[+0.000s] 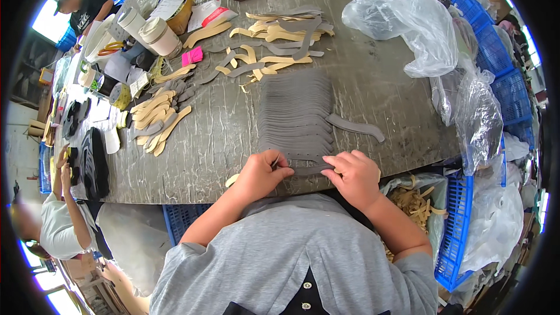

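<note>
A dark grey strip (309, 170) stretches between my two hands at the table's near edge. My left hand (265, 173) pinches its left end between thumb and fingers. On its right end, the thumb and fingers of my right hand (354, 176) are closed. Just beyond lies a long overlapping row of similar grey strips (296, 111), fanned out away from me. One loose curved grey strip (357, 126) sticks out to the right of that row. A small tan piece (232, 180) shows beside my left wrist.
Tan and grey strips (280, 35) are heaped beyond the row, with another pile (156, 118) to the left. Cups (160, 36) and tape stand at back left. Clear plastic bags (408, 26) and blue crates (455, 233) line the right. Two people are at the left.
</note>
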Demonstrator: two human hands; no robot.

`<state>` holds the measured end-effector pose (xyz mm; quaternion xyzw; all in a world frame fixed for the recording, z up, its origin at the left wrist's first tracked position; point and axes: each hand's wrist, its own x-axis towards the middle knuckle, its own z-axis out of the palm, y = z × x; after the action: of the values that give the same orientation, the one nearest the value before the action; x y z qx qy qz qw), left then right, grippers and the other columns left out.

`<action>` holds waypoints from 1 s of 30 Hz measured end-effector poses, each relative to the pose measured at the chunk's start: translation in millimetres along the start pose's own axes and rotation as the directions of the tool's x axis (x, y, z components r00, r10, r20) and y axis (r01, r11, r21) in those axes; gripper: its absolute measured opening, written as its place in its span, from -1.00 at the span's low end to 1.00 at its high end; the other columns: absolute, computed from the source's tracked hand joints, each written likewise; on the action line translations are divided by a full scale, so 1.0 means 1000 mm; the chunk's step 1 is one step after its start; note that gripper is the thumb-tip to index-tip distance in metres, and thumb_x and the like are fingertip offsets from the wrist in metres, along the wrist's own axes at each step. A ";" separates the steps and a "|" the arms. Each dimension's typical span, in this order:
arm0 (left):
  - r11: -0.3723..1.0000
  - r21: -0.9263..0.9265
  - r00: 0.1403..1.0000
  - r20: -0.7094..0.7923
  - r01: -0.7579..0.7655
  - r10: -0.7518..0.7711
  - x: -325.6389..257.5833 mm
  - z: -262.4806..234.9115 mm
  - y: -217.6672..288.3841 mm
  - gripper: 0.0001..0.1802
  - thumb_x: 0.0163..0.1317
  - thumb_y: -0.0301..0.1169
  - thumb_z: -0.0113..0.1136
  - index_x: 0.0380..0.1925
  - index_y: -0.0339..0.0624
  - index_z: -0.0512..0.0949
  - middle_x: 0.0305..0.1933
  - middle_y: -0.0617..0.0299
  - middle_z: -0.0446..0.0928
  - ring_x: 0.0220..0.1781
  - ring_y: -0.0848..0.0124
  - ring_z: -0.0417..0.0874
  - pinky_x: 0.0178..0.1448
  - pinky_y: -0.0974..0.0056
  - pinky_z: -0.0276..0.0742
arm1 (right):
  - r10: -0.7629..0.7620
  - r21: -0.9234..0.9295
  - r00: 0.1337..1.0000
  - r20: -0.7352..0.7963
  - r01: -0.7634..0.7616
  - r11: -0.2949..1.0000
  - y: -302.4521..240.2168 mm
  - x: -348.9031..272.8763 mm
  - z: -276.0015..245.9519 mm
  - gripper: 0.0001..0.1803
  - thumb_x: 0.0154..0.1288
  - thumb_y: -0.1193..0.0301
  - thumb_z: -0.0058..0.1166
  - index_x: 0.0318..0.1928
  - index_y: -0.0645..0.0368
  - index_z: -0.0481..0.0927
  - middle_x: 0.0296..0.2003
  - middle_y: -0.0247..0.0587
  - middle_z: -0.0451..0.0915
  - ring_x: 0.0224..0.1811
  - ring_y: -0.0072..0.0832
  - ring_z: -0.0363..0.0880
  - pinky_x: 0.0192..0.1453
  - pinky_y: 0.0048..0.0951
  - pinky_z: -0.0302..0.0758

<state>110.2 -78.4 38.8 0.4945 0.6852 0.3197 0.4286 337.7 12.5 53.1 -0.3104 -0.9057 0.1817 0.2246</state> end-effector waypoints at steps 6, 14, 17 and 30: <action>0.997 -0.072 0.998 0.058 -0.002 0.006 0.006 -0.005 0.019 -0.82 0.13 -0.43 0.37 -0.38 -0.29 0.58 -0.55 0.26 0.51 -0.49 0.56 0.41 -0.39 0.35 0.39 | -0.049 0.162 0.975 0.217 0.014 0.987 -0.011 0.018 0.002 -0.79 0.06 0.30 0.29 -0.29 0.11 0.70 -0.45 -0.35 0.61 -0.29 -0.37 0.53 -0.26 -0.32 0.47; 0.981 -0.191 0.999 0.039 0.011 -0.004 0.009 -0.011 0.018 -0.85 0.13 -0.45 0.36 -0.39 -0.29 0.59 -0.55 0.34 0.49 -0.49 0.59 0.39 -0.39 0.37 0.37 | 0.111 0.585 0.847 0.519 -0.447 0.677 -0.008 0.023 0.012 -0.83 0.17 0.40 0.20 -0.32 0.27 0.66 -0.49 -0.19 0.56 -0.36 -0.47 0.53 -0.24 -0.45 0.45; 0.982 -0.187 0.999 0.041 -0.011 0.019 0.010 -0.009 0.019 -0.85 0.13 -0.45 0.37 -0.38 -0.28 0.60 -0.53 0.35 0.50 -0.47 0.60 0.40 -0.39 0.38 0.38 | 0.187 0.610 0.807 0.560 -0.555 0.566 -0.009 0.017 0.021 -0.81 0.17 0.39 0.24 -0.33 0.28 0.65 -0.49 -0.22 0.53 -0.37 -0.53 0.52 -0.26 -0.46 0.43; 0.859 -0.512 0.995 0.080 -0.012 0.061 0.012 -0.022 0.006 -0.46 0.52 -0.12 -0.16 0.24 -0.36 0.38 -0.27 0.36 0.48 -0.42 0.60 0.36 -0.32 0.47 0.37 | 0.123 -0.171 0.992 0.009 -0.119 0.978 0.079 0.043 0.008 -0.68 0.05 0.41 0.30 -0.11 -0.10 0.68 -0.35 -0.33 0.50 -0.20 -0.28 0.53 -0.18 -0.22 0.52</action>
<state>90.8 -65.1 50.6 0.3904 0.5458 0.4744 0.5697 341.2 97.2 22.2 -0.3811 -0.8994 0.1201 0.1770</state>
